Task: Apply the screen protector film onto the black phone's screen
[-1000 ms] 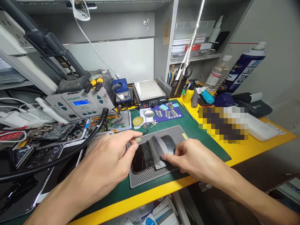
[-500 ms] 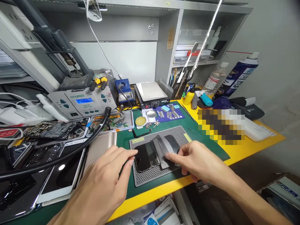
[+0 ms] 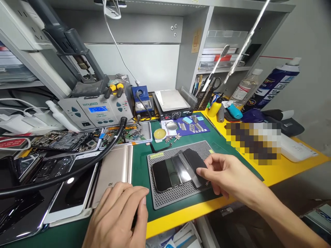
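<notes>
Head view, lower centre: dark phone [image 3: 165, 175] lying flat on a grey perforated mat [image 3: 170, 196] over the green surface [image 3: 141, 162], a grey film strip [image 3: 187, 165] bent up across its right end. Right hand [image 3: 227, 177], centre right, fingers curled, pinching the dark end of the strip; left hand [image 3: 120, 213], bottom centre, loosely curled with knuckles up on the surface edge, well left of the phone, holding nothing visible. Left of the mat: gold phone back [image 3: 113, 172] and a white-framed phone [image 3: 69, 193]; upper left: grey soldering station [image 3: 97, 112]; centre right: blue spray can [image 3: 271, 86] on the yellow border.
</notes>
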`<act>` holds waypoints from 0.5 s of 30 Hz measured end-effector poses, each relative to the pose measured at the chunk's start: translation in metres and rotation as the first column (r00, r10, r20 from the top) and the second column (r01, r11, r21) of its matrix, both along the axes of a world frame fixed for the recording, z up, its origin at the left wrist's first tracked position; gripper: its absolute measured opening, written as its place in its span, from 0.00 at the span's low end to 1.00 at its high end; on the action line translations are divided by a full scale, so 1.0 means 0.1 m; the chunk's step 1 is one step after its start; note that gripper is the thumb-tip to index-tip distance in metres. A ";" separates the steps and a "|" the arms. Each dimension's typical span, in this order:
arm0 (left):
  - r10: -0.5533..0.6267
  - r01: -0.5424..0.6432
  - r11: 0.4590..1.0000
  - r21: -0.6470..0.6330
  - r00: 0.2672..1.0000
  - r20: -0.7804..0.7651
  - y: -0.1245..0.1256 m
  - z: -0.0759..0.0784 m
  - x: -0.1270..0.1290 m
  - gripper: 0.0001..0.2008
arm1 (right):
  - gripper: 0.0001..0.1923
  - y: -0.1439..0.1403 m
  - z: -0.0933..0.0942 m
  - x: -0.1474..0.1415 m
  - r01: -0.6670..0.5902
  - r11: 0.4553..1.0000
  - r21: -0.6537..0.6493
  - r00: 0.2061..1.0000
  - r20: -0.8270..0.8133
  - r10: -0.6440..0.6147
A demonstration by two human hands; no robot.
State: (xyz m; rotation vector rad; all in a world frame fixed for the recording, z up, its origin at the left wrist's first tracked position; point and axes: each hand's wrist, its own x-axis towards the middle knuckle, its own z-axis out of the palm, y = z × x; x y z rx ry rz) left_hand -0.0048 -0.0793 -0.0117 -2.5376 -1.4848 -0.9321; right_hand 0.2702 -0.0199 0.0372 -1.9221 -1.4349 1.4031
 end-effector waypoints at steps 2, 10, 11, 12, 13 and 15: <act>0.000 -0.001 1.000 0.029 1.000 0.005 -0.02 -0.04 0.01 0.11 | 0.11 0.05 0.01 0.00 -0.009 1.000 0.007 1.000 0.021 0.009; -0.034 0.034 0.999 0.007 0.999 0.034 -0.02 -0.10 0.02 0.10 | 0.19 0.28 0.09 -0.11 -0.145 0.988 -0.055 0.989 0.031 0.147; -0.041 0.040 0.999 0.017 0.999 0.027 -0.02 -0.11 0.02 0.11 | 0.19 0.30 0.09 -0.12 -0.154 0.986 -0.061 0.987 0.024 0.156; -0.048 0.048 0.999 0.021 0.999 0.019 -0.01 -0.12 0.02 0.11 | 0.19 0.31 0.09 -0.12 -0.160 0.985 -0.065 0.987 0.019 0.161; -0.057 0.057 0.998 0.019 0.998 0.017 -0.01 -0.13 0.03 0.12 | 0.19 0.32 0.08 -0.13 -0.163 0.984 -0.067 0.986 0.014 0.164; -0.054 0.054 0.999 0.003 0.998 0.036 -0.01 -0.15 0.03 0.12 | 0.18 0.33 0.08 -0.14 -0.166 0.984 -0.070 0.986 0.001 0.167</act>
